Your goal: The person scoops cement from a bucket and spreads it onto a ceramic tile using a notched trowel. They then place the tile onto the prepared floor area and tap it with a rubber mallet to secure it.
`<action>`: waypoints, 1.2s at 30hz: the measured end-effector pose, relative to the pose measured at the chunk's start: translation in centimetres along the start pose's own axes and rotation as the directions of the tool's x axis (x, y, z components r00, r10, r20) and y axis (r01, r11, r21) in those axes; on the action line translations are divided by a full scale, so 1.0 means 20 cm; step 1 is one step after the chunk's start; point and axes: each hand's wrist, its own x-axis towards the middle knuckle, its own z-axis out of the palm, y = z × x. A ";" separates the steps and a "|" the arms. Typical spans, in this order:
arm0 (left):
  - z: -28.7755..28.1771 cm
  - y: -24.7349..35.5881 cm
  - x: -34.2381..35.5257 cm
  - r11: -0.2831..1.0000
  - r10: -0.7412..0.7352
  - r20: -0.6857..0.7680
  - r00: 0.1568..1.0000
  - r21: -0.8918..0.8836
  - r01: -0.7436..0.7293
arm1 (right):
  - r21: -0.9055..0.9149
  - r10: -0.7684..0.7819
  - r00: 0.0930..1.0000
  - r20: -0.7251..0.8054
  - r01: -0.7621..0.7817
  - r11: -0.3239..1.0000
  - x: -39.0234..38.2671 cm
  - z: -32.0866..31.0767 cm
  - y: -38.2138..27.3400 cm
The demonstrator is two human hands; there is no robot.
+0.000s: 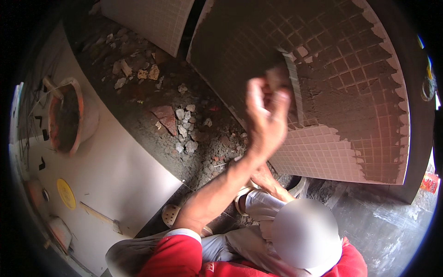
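My left hand (266,111), smeared by motion, is raised over the large tile (346,69) with its fingers curled round the handle of a trowel, whose long pale blade (294,92) lies on the grey mortar. The mortar covers much of the tile's gridded back, leaving pale squares (314,147) bare near the lower edge and a ragged margin on the right. My right hand (259,173) is lower, below the tile's lower left corner and mostly behind my left forearm; its fingers are hidden.
A second tile (143,16) stands at upper left. Rubble (184,120) covers the ground between. On the white slab (115,194) at left are a mortar bucket (76,111), a yellow disc (66,194) and a long-handled tool (99,214). A red packet (428,182) sits at far right.
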 end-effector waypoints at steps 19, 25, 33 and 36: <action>-0.40 -0.41 -0.20 0.920 -0.392 -0.132 0.911 -0.055 0.388 | 0.308 0.258 0.965 0.035 -0.256 0.916 -0.03 0.03 -0.11; -0.51 -0.62 -0.07 0.871 -0.488 -0.147 0.860 -0.147 0.469 | 0.370 0.257 0.961 0.101 -0.276 0.887 -0.01 0.03 -0.12; 0.04 -0.14 -0.04 0.973 -0.216 0.059 0.975 -0.069 0.219 | 0.437 0.224 0.974 0.044 -0.220 0.872 0.02 0.02 -0.08; 0.11 0.03 -0.14 0.984 -0.110 0.314 0.943 -0.097 0.147 | 0.602 0.206 0.975 0.080 -0.212 0.770 0.00 -0.01 -0.15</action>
